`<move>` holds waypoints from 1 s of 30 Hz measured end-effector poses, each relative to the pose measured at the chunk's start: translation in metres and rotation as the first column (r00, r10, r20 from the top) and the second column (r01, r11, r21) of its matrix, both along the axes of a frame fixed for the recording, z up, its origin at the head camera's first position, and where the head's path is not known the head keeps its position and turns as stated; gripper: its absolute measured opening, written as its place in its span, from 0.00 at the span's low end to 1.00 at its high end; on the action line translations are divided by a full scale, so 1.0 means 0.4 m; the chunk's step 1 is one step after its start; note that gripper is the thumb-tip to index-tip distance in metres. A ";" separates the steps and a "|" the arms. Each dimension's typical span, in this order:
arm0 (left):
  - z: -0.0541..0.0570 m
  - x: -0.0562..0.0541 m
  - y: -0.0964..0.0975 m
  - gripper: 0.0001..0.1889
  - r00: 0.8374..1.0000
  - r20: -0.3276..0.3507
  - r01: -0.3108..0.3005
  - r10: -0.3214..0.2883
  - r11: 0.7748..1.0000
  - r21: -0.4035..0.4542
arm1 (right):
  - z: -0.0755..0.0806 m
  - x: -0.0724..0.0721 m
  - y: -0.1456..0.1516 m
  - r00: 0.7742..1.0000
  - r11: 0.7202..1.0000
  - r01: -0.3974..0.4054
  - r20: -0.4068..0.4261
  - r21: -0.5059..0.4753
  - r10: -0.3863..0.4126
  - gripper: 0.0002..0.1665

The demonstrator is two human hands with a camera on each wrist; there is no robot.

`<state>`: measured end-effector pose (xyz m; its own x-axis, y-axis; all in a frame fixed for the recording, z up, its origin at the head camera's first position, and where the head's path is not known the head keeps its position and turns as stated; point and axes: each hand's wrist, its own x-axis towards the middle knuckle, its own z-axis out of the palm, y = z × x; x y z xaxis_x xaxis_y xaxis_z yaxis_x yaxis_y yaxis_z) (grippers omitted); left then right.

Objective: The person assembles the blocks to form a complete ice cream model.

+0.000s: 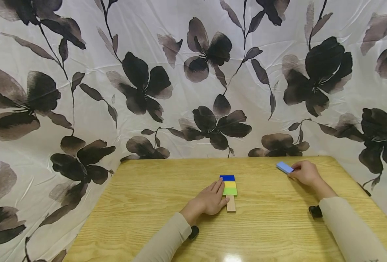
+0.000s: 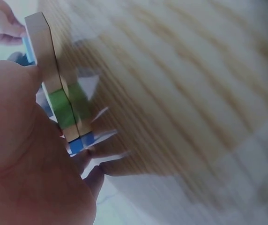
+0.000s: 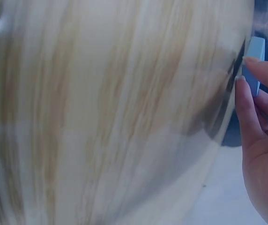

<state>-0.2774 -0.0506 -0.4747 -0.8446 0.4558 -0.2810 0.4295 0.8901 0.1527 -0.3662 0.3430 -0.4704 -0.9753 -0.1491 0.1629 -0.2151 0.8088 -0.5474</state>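
Observation:
Near the table's middle, a dark blue block (image 1: 227, 178), a yellow block (image 1: 230, 184) and a green block (image 1: 230, 191) lie flat in a column. Below them a plain wooden block (image 1: 231, 204) points toward the person. My left hand (image 1: 208, 199) rests along the left side of this column, fingers extended; its thumb touches the wooden block. Toward the back right, my right hand (image 1: 306, 172) pinches one end of a light blue block (image 1: 284, 167) between thumb and fingers. The light blue block (image 3: 254, 65) appears raised off the table in the right wrist view.
A wood-grain table (image 1: 131, 211) spans the lower view, its back edge against a white curtain (image 1: 187, 94) with dark flowers. Small black devices sit under the left wrist (image 1: 194, 233) and right wrist (image 1: 315, 211).

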 end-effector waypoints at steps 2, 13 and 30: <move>0.009 0.006 -0.002 0.37 1.000 -0.002 0.001 -0.001 1.000 -0.001 | 0.001 0.003 -0.014 1.000 1.000 -0.007 0.002 -0.013 0.007 0.23; 0.012 0.017 -0.015 0.37 1.000 -0.001 0.008 -0.008 1.000 0.006 | 0.019 0.027 -0.086 0.999 0.998 -0.043 -0.002 -0.044 0.043 0.20; 0.001 0.032 -0.030 0.37 0.999 -0.021 0.035 -0.035 0.999 0.007 | 0.045 0.070 -0.199 0.992 0.981 -0.129 -0.027 -0.143 0.127 0.16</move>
